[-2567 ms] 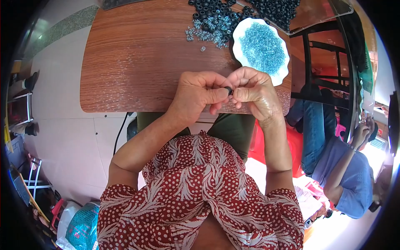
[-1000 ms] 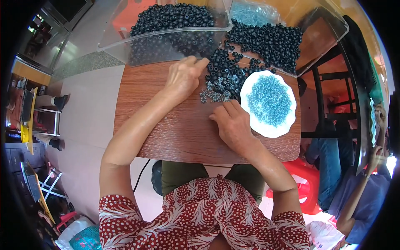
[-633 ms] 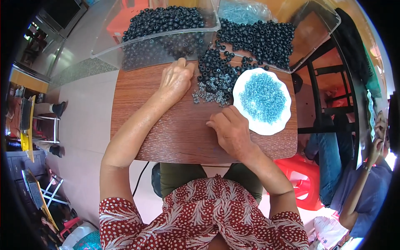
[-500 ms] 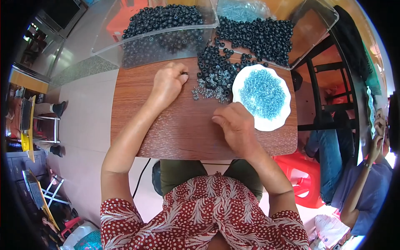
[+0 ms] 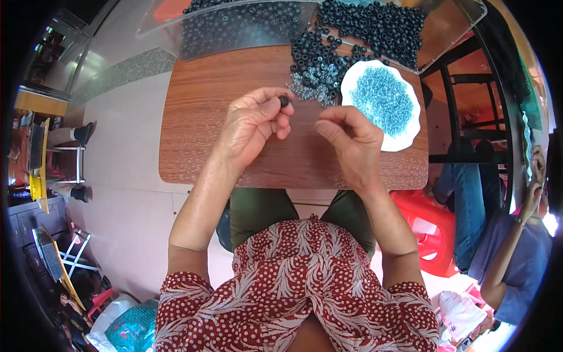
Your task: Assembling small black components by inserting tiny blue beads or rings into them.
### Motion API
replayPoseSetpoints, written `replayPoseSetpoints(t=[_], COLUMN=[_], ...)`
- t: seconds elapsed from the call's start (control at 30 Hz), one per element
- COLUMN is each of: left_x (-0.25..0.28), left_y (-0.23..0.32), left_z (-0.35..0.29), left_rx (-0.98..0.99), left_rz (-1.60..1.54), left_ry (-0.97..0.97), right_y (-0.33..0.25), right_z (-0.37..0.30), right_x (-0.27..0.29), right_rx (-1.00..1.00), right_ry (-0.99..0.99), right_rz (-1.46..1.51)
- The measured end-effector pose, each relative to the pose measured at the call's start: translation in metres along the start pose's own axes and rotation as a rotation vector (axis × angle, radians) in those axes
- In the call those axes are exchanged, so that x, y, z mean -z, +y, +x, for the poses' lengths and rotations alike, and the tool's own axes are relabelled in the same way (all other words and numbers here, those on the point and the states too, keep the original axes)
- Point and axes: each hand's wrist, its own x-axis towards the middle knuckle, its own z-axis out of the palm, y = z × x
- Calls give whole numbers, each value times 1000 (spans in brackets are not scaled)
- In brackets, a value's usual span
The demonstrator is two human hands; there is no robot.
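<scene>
Table [image 5: 199,117] is wood-grain, reddish brown, looks like a smooth laminate with a bit of sheen where the light hits. The black ring [image 5: 284,101] pinched in the left hand [image 5: 252,126] looks matt, rubbery or plastic, hard to say which; same goes for the pile of black rings [image 5: 375,26] at the back. The trays [image 5: 234,26] holding them are clear plastic, glossy with glare on the walls. The white plate [image 5: 404,138] looks like smooth plastic or ceramic, can't tell, and the blue beads [image 5: 381,100] in it are translucent and shiny. The small clear rings [image 5: 319,79] beside it look glassy too. The person's shirt [image 5: 299,281] is soft printed cloth, matt. The stool [image 5: 425,226] is glossy red plastic.
</scene>
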Motion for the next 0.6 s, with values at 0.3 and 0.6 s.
replayPoseSetpoints(t=[0.3,0.6], left_x=[-20,-25], left_y=[-26,-32], left_z=[-14,-20], left_rx=[54,26], left_rz=[-185,-98], left_ry=[-68,-64], right_y=[0,-3], right_z=[-8,-14], right_x=[2,6], right_rx=[-21,-43], right_ry=[18,52], right_rz=[136,136])
